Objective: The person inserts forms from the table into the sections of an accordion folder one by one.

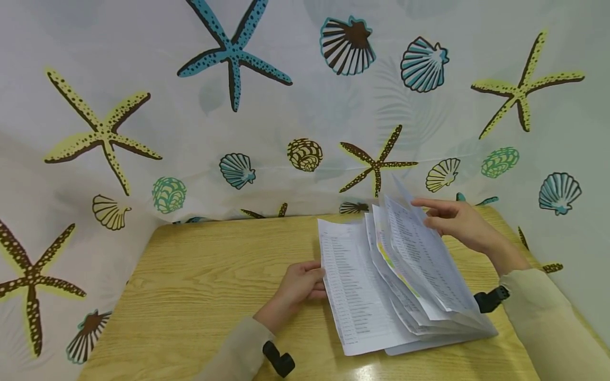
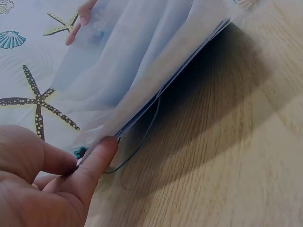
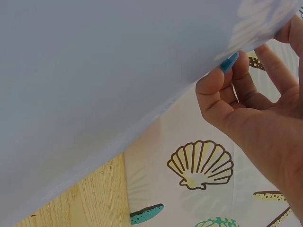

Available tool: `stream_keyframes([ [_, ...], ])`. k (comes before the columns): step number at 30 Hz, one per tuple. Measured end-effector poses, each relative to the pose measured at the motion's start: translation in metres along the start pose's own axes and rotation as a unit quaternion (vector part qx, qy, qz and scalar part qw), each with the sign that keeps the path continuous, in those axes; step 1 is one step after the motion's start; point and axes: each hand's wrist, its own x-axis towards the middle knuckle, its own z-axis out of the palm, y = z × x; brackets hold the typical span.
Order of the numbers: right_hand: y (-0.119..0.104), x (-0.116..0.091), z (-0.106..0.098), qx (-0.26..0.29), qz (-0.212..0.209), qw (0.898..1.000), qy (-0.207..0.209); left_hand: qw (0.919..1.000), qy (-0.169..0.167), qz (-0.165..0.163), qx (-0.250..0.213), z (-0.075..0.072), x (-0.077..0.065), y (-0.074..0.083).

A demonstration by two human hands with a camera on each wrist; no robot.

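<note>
An opened folder (image 1: 440,341) of printed sheets stands on the right half of the table, several inner pages fanned upright. My left hand (image 1: 300,286) pinches the outer edge of its left printed page (image 1: 350,286). In the left wrist view, thumb and fingers close on that edge's corner, and a thin dark cord (image 2: 147,135) loops below it. At the upper right, my right hand (image 1: 455,219) holds the raised pages and cover (image 3: 104,85) by their edge, fingers bent. A small blue pointed piece (image 3: 229,62) shows at its fingertips. Yellow highlighting (image 1: 385,254) marks an inner sheet.
The wooden table (image 1: 214,275) extends left of the folder. Behind and beside it hangs a white cloth (image 1: 267,106) printed with starfish and shells. Black wrist cameras (image 1: 278,360) sit at both sleeves.
</note>
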Motion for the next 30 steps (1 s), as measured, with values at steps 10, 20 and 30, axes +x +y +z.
stream_keyframes([
  [10, 0.0, -0.001, 0.0, 0.004, 0.007, 1.0, -0.002, 0.9993, -0.028, 0.009, -0.022, 0.005, 0.006, -0.006],
  [20, 0.001, 0.001, 0.0, -0.002, 0.004, 1.0, 0.0, 0.9992, -0.018, 0.006, -0.035, 0.011, 0.011, -0.007],
  [30, 0.003, 0.002, 0.001, -0.015, 0.009, 1.0, 0.002, 0.9992, -0.003, 0.005, -0.04, 0.021, 0.014, -0.006],
])
